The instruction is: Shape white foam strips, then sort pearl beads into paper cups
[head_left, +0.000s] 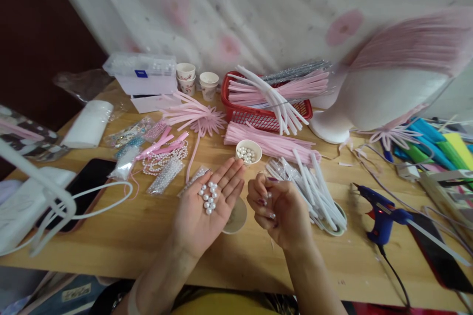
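Several white pearl beads (209, 198) lie in the palm of my left hand (207, 206), which is turned up with its fingers stretched out. To its right, my right hand (281, 209) is curled, fingertips bent toward the palm; small shiny spots show between the fingers, and I cannot make out whether they are beads or nails. Just beyond both hands stands a small paper cup (249, 153) with more pearl beads inside. A round, pale disc or lid (235, 216) lies on the table, partly hidden by my left hand.
Pink pipe cleaners (269, 140) and a red basket (266, 119) stand behind the cup. White pipe cleaners (321, 197) and a blue glue gun (384, 214) are at right. Bead packets (166, 175) and a phone (83, 192) lie left. A white head form (391, 93) stands back right.
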Available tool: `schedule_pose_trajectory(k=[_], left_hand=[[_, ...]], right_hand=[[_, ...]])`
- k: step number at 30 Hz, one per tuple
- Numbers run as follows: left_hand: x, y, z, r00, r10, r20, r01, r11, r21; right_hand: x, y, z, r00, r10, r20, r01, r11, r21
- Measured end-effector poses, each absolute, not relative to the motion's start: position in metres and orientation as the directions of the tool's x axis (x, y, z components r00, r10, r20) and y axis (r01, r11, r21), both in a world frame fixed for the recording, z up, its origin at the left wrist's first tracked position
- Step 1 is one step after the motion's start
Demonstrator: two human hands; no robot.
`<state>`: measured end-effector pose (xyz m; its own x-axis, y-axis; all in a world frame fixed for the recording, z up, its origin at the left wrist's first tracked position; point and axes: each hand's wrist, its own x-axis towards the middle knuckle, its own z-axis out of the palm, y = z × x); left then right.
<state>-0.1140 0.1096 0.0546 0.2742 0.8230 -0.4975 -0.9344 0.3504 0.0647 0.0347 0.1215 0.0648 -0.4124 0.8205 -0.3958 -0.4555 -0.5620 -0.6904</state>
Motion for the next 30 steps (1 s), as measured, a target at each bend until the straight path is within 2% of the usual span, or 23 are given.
schedule_pose_trajectory(k=[3, 5, 6, 8, 10, 13, 17, 20, 23, 25, 27, 28, 30], left_hand=[[-0.114, 0.109, 0.056, 0.274, 0.825, -0.495, -0.933, 0.352, 0.07], [-0.115, 0.109, 0.058, 0.292, 0.813, -0.503, -0.924, 0.376, 0.071], [-0.115, 0.108, 0.059, 0.303, 0.803, -0.513, -0.917, 0.393, 0.073], [-0.116, 0.108, 0.062, 0.322, 0.786, -0.527, -0.901, 0.426, 0.086], [-0.116, 0.107, 0.064, 0.326, 0.783, -0.53, -0.89, 0.444, 0.108], [-0.115, 0.108, 0.066, 0.331, 0.781, -0.53, -0.882, 0.456, 0.12], [-0.111, 0.109, 0.066, 0.331, 0.776, -0.536, -0.88, 0.459, 0.121], [-0.11, 0.109, 0.064, 0.314, 0.779, -0.543, -0.886, 0.446, 0.128], [-0.112, 0.11, 0.062, 0.315, 0.776, -0.547, -0.896, 0.433, 0.097], [-0.113, 0.11, 0.061, 0.344, 0.777, -0.527, -0.899, 0.434, 0.053], [-0.115, 0.11, 0.059, 0.354, 0.791, -0.499, -0.907, 0.421, 0.024], [-0.115, 0.11, 0.059, 0.35, 0.8, -0.488, -0.912, 0.41, 0.019], [-0.115, 0.111, 0.057, 0.328, 0.815, -0.478, -0.923, 0.384, 0.02]], right_hand=[[0.031, 0.117, 0.063, -0.269, 0.905, -0.328, -0.347, -0.409, -0.844], [0.03, 0.111, 0.062, -0.205, 0.966, -0.157, -0.135, -0.187, -0.973], [0.03, 0.108, 0.062, -0.229, 0.972, -0.049, 0.011, -0.048, -0.999], [0.033, 0.103, 0.061, -0.373, 0.919, 0.131, 0.268, 0.242, -0.933], [0.036, 0.1, 0.061, -0.526, 0.828, 0.194, 0.385, 0.435, -0.814], [0.037, 0.098, 0.059, -0.604, 0.774, 0.19, 0.441, 0.522, -0.73], [0.03, 0.098, 0.061, -0.582, 0.805, 0.116, 0.506, 0.47, -0.723], [0.025, 0.098, 0.065, -0.552, 0.834, 0.009, 0.567, 0.384, -0.729], [0.025, 0.098, 0.07, -0.524, 0.85, -0.055, 0.539, 0.28, -0.795], [0.027, 0.097, 0.071, -0.474, 0.878, -0.07, 0.414, 0.152, -0.897], [0.029, 0.097, 0.07, -0.384, 0.911, -0.147, 0.168, -0.087, -0.982], [0.03, 0.098, 0.069, -0.357, 0.908, -0.219, 0.018, -0.228, -0.974], [0.029, 0.1, 0.067, -0.383, 0.852, -0.356, -0.234, -0.463, -0.855]])
